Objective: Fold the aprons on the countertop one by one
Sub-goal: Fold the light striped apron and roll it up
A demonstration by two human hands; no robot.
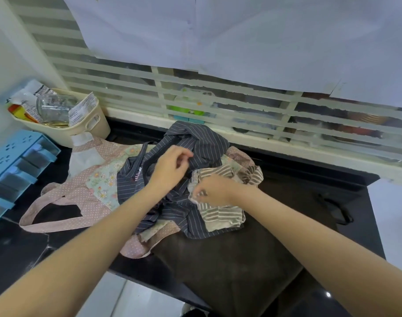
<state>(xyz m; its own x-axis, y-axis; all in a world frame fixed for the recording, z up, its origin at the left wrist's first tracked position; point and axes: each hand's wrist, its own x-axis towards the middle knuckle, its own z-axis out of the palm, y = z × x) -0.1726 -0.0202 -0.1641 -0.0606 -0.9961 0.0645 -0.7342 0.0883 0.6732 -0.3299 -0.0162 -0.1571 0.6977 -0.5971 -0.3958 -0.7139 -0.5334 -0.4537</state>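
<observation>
Black tabletop [286, 179] under a slatted window carries a heap of aprons: pink apron [65, 193] lowest, navy apron [195, 145] over it, striped apron [220, 213] on top. Left hand [170, 165] pinches navy cloth; right hand [212, 189] pinches the striped one (both grips narrow). Nothing looks folded yet; next, probably lift one apron free and spread it flat.

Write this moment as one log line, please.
stage: sorting pile, nothing folded | left hand: pinching dark pinstriped apron | right hand: pinching beige striped apron | pink patchwork apron: underneath
</observation>
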